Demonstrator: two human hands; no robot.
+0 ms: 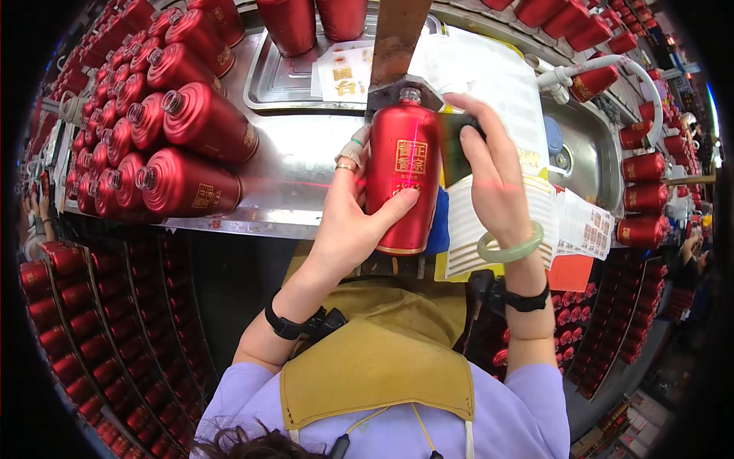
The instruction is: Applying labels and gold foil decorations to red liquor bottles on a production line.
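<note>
A metallic red, round-shouldered bottle with a clear glass neck and a square gold emblem [409,180] is at the centre, in front of the person, its neck pointing away and its base toward the apron. The left hand [354,205] grasps it from the left, thumb laid across the lower front and fingers curled round the side. The right hand [493,172] grips a dark, flat, block-like tool [457,149] between bent fingers and thumb, at the bottle's right side; whether the tool touches the surface cannot be told. The step in hand looks like working on that side of the bottle while it is steadied; the next move, as I judge it, calls for a firm left hold and light, even pressure from the tool. Just beyond the neck stands a brown, rust-marked metal post [399,38]; whether the bottle rests against its fitting is unclear. To the right lie white paper sheets with gold stripes [489,243], and past them a stainless steel sink [600,157]. On the left, similar red bottles [191,185] lie stacked on the steel worktop [294,172], near a shallow rectangular metal tray [287,88].
</note>
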